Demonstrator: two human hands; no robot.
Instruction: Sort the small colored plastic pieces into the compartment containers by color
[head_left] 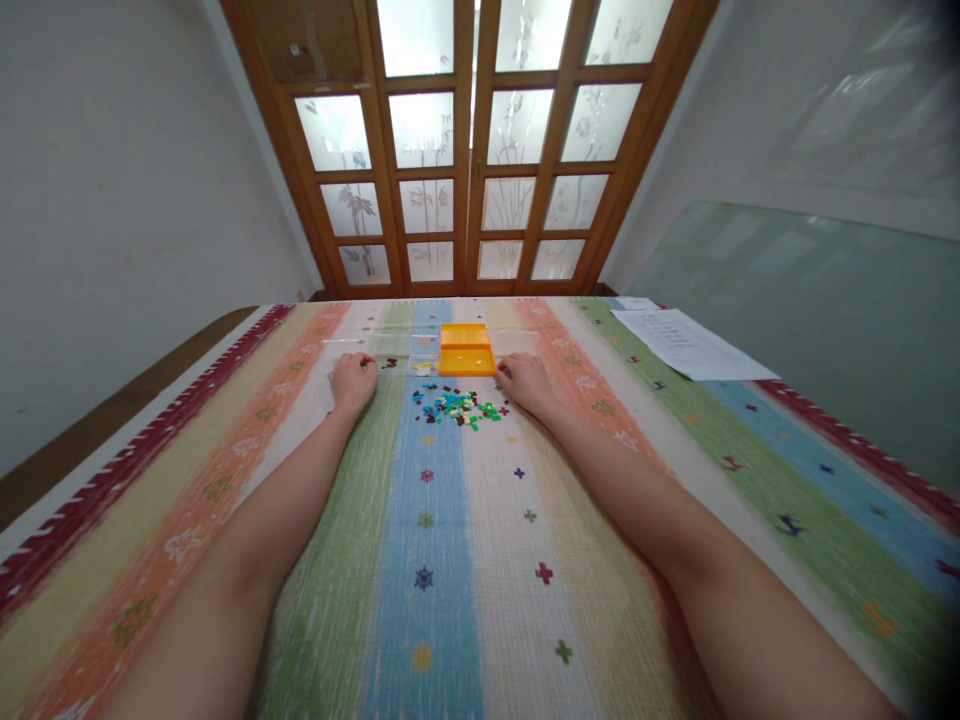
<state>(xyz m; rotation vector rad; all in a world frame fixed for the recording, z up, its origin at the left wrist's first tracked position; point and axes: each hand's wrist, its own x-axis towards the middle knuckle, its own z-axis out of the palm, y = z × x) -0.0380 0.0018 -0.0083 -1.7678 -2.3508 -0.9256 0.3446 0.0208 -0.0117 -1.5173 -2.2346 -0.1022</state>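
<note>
Both my arms stretch far forward over a striped cloth (465,560). My left hand (352,380) rests knuckles-up on the cloth with its fingers curled under, beside a few dark small pieces (388,364). My right hand (523,381) lies palm down with fingers bent, its tips next to an orange tray (466,349). Between the hands lies a heap of small coloured pieces (457,405), green, blue, yellow and dark red. Clear plastic boxes (390,345) stand left and right of the orange tray.
A printed white sheet (690,343) lies at the far right of the cloth. Wooden doors with frosted glass panes (465,150) stand behind. A glass pane (810,330) leans along the right wall.
</note>
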